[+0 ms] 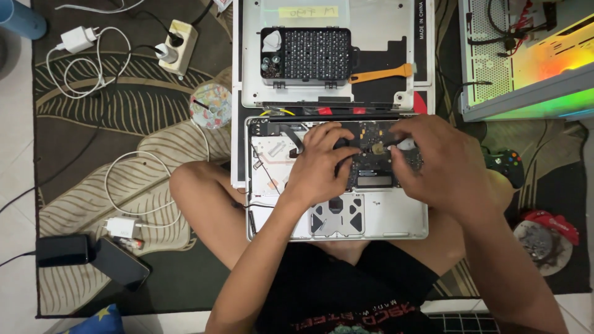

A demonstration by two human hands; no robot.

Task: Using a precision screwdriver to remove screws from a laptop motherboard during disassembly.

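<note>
- While it lies bottom-up across the person's lap, the opened silver laptop (337,216) bares its dark circuit board (374,162).
- Left hand (322,164) and right hand (436,164) rest curled on that board; what they pinch, I cannot tell.
- Beneath lies a dark leaf-patterned rug (124,105), with a black bit-set case (307,54) beyond.

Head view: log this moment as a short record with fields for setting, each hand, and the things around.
setting: person sits cross-legged on a leaf-patterned rug, opened laptop on the lap
left hand: rests on the laptop's circuit board, fingers curled by a dark round part
right hand: over the board's right side, fingers pinching a small white piece
behind laptop: bit case and orange pry tool on the removed cover
left: chargers, power strip, phone
right: gamepad
</note>
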